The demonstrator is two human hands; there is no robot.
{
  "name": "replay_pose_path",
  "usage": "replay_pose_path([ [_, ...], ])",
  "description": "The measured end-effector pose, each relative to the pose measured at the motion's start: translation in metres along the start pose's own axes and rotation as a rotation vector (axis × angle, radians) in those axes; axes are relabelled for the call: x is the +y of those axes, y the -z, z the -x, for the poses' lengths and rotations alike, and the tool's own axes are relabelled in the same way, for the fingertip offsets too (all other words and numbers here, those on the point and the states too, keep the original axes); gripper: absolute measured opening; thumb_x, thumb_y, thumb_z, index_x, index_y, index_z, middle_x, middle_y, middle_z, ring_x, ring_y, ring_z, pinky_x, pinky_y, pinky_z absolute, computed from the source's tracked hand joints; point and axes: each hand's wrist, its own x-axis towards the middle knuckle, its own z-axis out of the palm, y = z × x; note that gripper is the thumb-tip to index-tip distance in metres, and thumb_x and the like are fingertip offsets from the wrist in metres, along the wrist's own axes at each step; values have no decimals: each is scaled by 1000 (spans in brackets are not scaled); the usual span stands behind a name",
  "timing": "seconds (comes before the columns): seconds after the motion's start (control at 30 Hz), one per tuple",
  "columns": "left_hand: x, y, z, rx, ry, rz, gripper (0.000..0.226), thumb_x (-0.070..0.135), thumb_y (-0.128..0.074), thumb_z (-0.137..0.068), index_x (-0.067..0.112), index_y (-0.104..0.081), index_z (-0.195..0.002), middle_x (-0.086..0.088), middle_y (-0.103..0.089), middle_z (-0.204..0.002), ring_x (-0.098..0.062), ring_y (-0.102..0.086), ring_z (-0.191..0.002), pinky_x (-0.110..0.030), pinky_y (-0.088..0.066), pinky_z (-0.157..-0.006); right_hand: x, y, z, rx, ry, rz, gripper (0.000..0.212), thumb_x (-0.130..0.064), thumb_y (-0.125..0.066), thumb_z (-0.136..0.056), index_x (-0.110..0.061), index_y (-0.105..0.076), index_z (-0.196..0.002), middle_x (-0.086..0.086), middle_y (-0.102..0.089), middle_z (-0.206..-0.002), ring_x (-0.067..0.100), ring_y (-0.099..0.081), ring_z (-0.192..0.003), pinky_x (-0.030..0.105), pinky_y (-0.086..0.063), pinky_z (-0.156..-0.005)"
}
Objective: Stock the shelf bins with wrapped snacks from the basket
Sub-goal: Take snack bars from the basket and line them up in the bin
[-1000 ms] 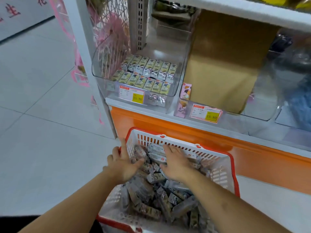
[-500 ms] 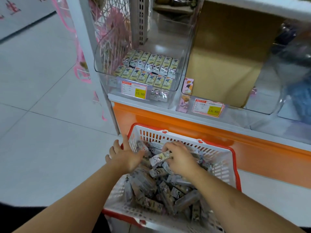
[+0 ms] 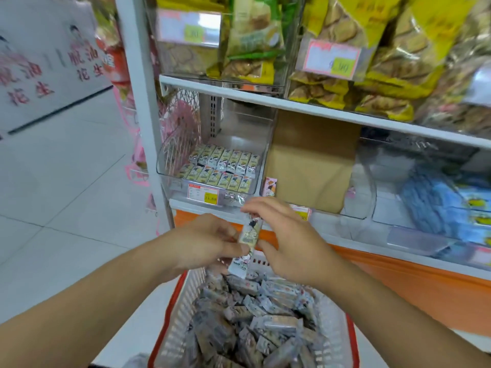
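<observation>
A white basket with a red rim (image 3: 177, 312) stands on the floor below me, full of several wrapped snacks (image 3: 252, 322). Above it both hands hold one wrapped snack bar (image 3: 247, 240) upright. My left hand (image 3: 210, 243) pinches its lower middle from the left. My right hand (image 3: 287, 243) pinches it at the top and near the middle. Behind the hands, a clear shelf bin (image 3: 170, 166) holds two neat rows of the same snacks (image 3: 223, 166).
The bin carries a price tag (image 3: 203, 193). To its right stands a brown cardboard sheet (image 3: 310, 166) in another clear bin, then blue packs (image 3: 438, 205). The upper shelf (image 3: 292, 104) holds yellow and green bags. An orange base panel (image 3: 398, 285) runs below; tiled floor lies left.
Both hands have lifted out of the basket with one snack bar and now hold it upright in front of the shelf bin. The camera has tilted up, showing the upper shelf.
</observation>
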Motion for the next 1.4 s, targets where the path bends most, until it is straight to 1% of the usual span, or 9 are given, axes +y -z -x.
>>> replay_pose_path([
  [0.2,2,14,8,103,-48,213,41,34,-81,-89,-3,-71,-103,-8,-66,-81,-17,-64,-78,-40,-62,-85,-15,-3,-1,-1,-101,-130,71,-47,-76,-92,-43,-37,-151,-32,-28,-155,-6,-25,-147,23,-26,-119],
  [0.37,-3,16,1,152,-37,197,37,35,-81,-89,1,-74,-100,-24,-72,-97,-19,-68,-80,-39,-62,-84,-15,-6,-12,8,-159,-130,76,-51,-79,-87,-50,-34,-148,-36,-28,-151,-6,-31,-141,24,-30,-113],
  [0.5,6,27,-3,165,3,131,29,41,-73,-94,12,-79,-95,-1,-71,-81,-10,-68,-74,-25,-58,-73,-17,-12,-23,62,-198,-152,78,-56,-80,-84,-53,-34,-147,-39,-35,-147,-6,-38,-136,29,-36,-114],
  [0.6,9,54,-4,244,-44,-68,31,52,-61,-99,28,-76,-110,12,-76,-104,-7,-72,-96,-36,-59,-94,-18,-12,-34,113,-208,-169,79,-61,-80,-82,-53,-35,-146,-37,-39,-146,-10,-40,-134,30,-39,-115],
  [0.77,-10,118,-12,458,-121,-765,71,63,-44,-100,39,-19,-163,19,-19,-168,-9,-26,-153,-25,-21,-121,-27,3,-96,187,-199,-162,76,-59,-79,-85,-46,-38,-148,-27,-44,-149,-3,-43,-134,29,-40,-111],
  [0.93,-43,146,-34,264,-17,-1078,96,88,-1,-80,38,27,-157,15,32,-164,-9,27,-154,-41,1,-130,-5,-12,-206,111,-234,-57,84,-53,-81,-86,-31,-36,-153,-6,-48,-155,17,-47,-140,36,-42,-114],
  [1.03,-45,144,-35,229,26,-1057,93,74,-26,-98,30,31,-157,14,36,-163,-6,33,-150,-35,11,-126,15,-33,-261,44,-283,-42,87,-45,-83,-88,-22,-35,-156,2,-50,-155,23,-53,-134,30,-42,-103],
  [1.2,-49,143,-41,192,32,-1046,97,78,-23,-94,28,33,-156,15,40,-161,-6,37,-148,-40,8,-129,45,-70,-321,-9,-335,-17,79,-42,-84,-86,-20,-42,-149,8,-66,-128,23,-68,-97,33,-55,-77],
  [1.4,-55,146,-43,198,-8,-1009,96,73,-34,-99,35,34,-155,21,41,-160,0,39,-145,-37,13,-127,66,-90,-354,13,-328,-117,72,-38,-83,-88,-21,-42,-145,2,-65,-132,25,-63,-118,39,-54,-99],
])
